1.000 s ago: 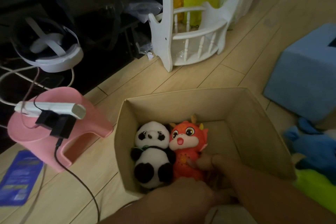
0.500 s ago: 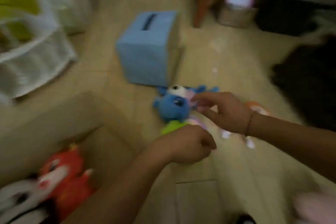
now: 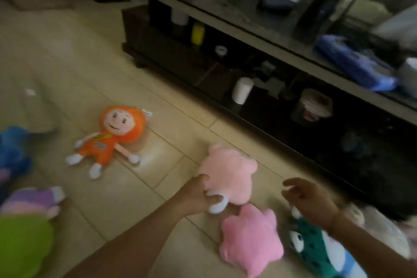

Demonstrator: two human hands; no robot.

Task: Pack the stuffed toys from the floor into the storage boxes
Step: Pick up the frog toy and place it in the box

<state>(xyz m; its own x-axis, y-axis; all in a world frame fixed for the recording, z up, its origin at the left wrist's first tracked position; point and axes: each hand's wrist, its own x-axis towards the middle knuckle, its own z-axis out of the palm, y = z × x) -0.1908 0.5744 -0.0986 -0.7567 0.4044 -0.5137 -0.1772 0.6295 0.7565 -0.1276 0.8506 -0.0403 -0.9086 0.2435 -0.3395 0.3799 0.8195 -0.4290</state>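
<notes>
My left hand [image 3: 195,196] grips the near edge of a pale pink plush toy [image 3: 228,176] lying on the tiled floor. My right hand [image 3: 309,201] hovers with loosely curled fingers just right of it, above a teal spotted plush [image 3: 316,248], holding nothing. A darker pink plush [image 3: 252,239] lies right below the pale one. An orange doll [image 3: 110,137] lies face up further left. A blue plush [image 3: 11,151] and a purple and green plush [image 3: 27,221] sit at the left edge. No storage box is in view.
A low dark TV cabinet [image 3: 282,106] with cups and jars on its shelf runs along the right and back. A whitish plush [image 3: 383,228] lies at the far right. Bare tiles [image 3: 85,67] stretch between the orange doll and the cabinet.
The view has swung right, away from the cardboard box with the panda and red toy. Both hands left the box and the blue plush; the left now grips the pale pink plush.
</notes>
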